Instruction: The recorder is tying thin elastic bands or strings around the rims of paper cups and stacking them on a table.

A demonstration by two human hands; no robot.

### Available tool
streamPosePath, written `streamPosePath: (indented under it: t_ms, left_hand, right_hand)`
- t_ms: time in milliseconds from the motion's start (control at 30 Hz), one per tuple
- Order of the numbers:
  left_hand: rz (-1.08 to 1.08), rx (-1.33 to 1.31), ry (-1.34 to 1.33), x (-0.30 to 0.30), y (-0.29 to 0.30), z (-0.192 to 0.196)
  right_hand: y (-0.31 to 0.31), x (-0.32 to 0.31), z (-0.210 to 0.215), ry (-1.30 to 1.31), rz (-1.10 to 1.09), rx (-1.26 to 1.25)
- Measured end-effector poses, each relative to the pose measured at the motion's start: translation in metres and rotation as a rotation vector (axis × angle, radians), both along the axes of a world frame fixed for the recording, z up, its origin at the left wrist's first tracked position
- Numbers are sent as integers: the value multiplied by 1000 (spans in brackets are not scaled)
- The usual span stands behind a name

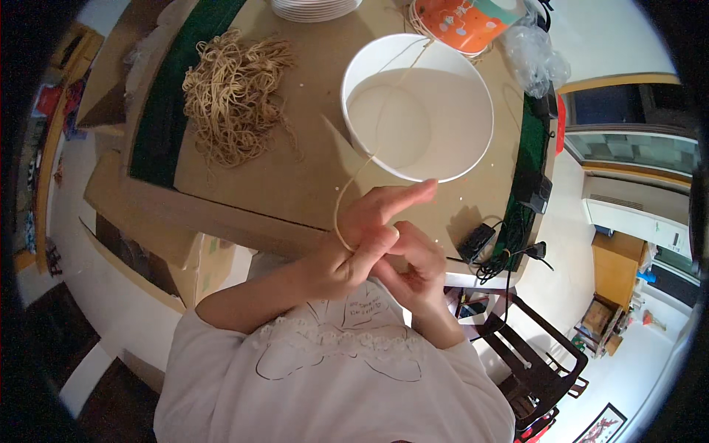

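Note:
My left hand (360,247) is closed with its thumb pressed down on a thin tan string (338,210), while its index finger stretches out to the right. From there the string loops up over the near rim of a large white paper bucket (473,140) and crosses its mouth toward the far side. Just right of the left thumb, my right hand (419,269) has its fingers curled and pinched together, touching the left hand. Whatever sits between the right fingertips is hidden.
A tangled heap of tan string (236,96) lies on the cardboard-topped table (295,192) at left. Behind the white bucket are an orange printed bucket (465,26), stacked white rims (316,9) and clear plastic (533,55). Black adapters and cables (491,247) lie at the right edge.

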State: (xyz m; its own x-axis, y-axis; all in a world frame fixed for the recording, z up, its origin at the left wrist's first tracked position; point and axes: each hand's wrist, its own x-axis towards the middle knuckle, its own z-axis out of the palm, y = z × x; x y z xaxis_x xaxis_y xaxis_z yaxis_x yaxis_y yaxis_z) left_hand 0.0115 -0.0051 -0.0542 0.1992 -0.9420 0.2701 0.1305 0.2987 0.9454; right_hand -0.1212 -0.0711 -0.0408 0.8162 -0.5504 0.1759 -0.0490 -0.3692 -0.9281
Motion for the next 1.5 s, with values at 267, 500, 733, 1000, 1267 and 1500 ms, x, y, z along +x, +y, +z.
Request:
streamPosePath:
  t_ms: [267,500,733,1000,1267,1500]
  left_hand:
    - [30,247,344,8,17,-11]
    - [688,-59,-246,36,25,-10]
    - [101,73,-1162,39,-52,35]
    - [127,264,-670,46,-64,58]
    - [111,314,-586,40,-65,61]
    - [177,145,-637,18,-71,48]
  right_hand:
    - [-10,-17,-19,-682,195,727]
    - [-8,-22,-13,-431,23,751]
    - [-3,-26,-4,-235,-64,603]
    - [-42,8,-5,-465,-335,648]
    - [-44,12,-14,-393,-519,505]
    - [-43,9,-10,-480,-622,480]
